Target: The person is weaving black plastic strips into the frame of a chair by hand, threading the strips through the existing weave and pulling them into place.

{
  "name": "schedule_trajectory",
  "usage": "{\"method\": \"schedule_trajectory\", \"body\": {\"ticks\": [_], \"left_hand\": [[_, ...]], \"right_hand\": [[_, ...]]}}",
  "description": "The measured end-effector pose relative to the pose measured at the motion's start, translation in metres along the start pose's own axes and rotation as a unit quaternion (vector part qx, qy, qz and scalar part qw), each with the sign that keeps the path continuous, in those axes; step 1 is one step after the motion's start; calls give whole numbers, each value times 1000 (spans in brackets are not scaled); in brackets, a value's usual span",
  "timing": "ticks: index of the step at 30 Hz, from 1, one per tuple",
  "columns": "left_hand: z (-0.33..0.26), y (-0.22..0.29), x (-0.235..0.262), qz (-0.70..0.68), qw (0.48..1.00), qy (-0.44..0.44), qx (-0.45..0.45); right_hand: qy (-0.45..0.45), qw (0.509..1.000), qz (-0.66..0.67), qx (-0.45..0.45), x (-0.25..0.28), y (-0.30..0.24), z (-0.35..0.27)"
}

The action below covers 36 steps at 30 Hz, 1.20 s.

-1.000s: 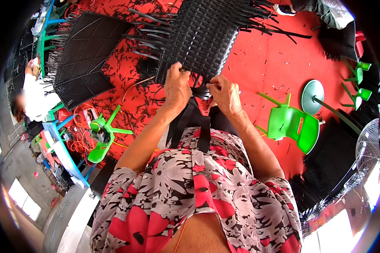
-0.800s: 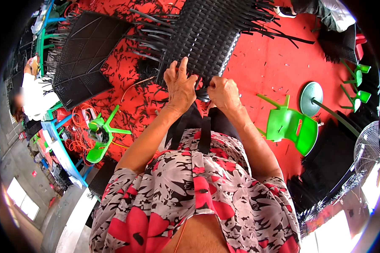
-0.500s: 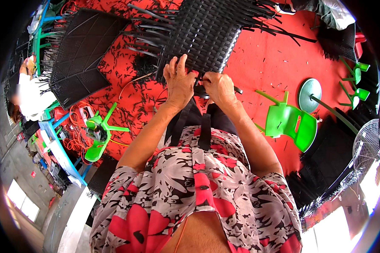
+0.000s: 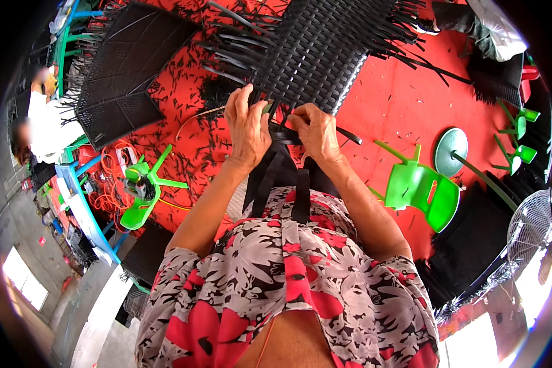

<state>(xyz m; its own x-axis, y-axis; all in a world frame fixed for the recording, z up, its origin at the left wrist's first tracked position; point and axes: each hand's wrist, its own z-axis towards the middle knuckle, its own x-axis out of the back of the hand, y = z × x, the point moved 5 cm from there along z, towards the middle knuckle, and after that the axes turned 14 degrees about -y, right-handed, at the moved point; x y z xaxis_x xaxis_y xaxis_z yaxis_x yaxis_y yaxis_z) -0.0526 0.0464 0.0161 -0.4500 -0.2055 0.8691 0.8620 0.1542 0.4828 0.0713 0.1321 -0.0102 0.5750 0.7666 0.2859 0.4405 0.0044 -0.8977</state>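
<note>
A woven black panel of flat plastic strips lies in front of me, with loose strip ends fringing its left and right sides. At its near edge, my right hand is closed, thumb and fingertips pinching a black strip. Beside it, my left hand is at the panel's near left corner with its fingers bent upward. A small greenish-grey piece shows at its thumb and fingertips; its kind is unclear. Several loose black strips hang between the two hands, and one dark strip end sticks out past my right hand.
Black strip scraps litter the red floor. A green chair and a round-based stand are at right, near a fan. Another green chair with orange cords, a large woven panel and people in white are at left.
The view has shifted, and the panel appears farther right. My left hand has come off the panel's surface to its corner, its fingers more drawn in. My right hand still pinches at the near edge.
</note>
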Motion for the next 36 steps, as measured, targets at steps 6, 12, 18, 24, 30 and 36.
{"method": "schedule_trajectory", "body": {"ticks": [6, 12, 18, 24, 30, 36], "left_hand": [[11, -11, -28, 64, 986, -149, 39], [14, -15, -24, -37, 990, -110, 77], [7, -3, 23, -51, 996, -25, 62], [-2, -24, 25, -278, 954, 25, 107], [15, -34, -9, -66, 994, -7, 85], [9, -32, -18, 11, 983, -85, 165]], "right_hand": [[-22, 973, -231, -11, -17, 5, 31], [-26, 986, -166, -5, -22, 9, 35], [-43, 985, -65, 153, -14, -27, 6], [-108, 983, 111, 93, -34, -5, 21], [-31, 997, 30, -56, -23, -6, 36], [-27, 970, -243, -2, -34, -24, 36]]}}
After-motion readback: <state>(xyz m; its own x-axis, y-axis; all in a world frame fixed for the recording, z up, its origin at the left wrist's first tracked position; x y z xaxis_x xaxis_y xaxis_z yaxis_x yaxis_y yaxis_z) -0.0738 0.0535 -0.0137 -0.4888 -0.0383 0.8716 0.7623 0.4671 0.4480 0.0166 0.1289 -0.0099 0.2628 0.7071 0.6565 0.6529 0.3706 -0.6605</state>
